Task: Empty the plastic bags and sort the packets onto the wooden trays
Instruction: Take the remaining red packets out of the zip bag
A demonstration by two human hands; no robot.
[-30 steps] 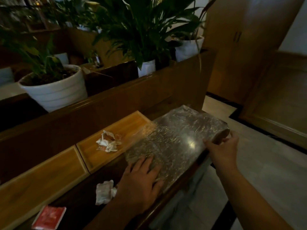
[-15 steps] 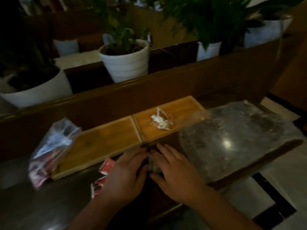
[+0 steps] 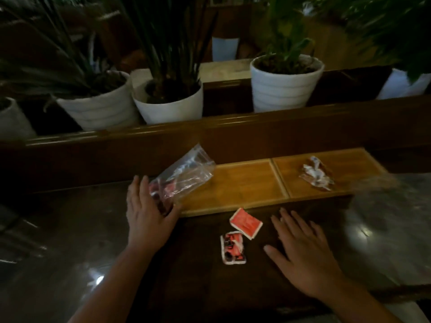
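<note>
Hands at desk (image 3: 70,229).
Left hand (image 3: 145,214) grips plastic bag (image 3: 184,177), mouth angled up-right; right hand (image 3: 303,248) flat, fingers spread.

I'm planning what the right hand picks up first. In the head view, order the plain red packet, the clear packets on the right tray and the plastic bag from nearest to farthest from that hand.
From the right hand:
1. Plain red packet, on the table just to its left.
2. Clear packets, on the right tray beyond it.
3. Plastic bag, far left, in the left hand.

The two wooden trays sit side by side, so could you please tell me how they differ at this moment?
The left tray has a bare floor, with the plastic bag overlapping its left end; the right tray holds a small heap of whitish packets. Both are light wood, rimmed and butted together.
</note>
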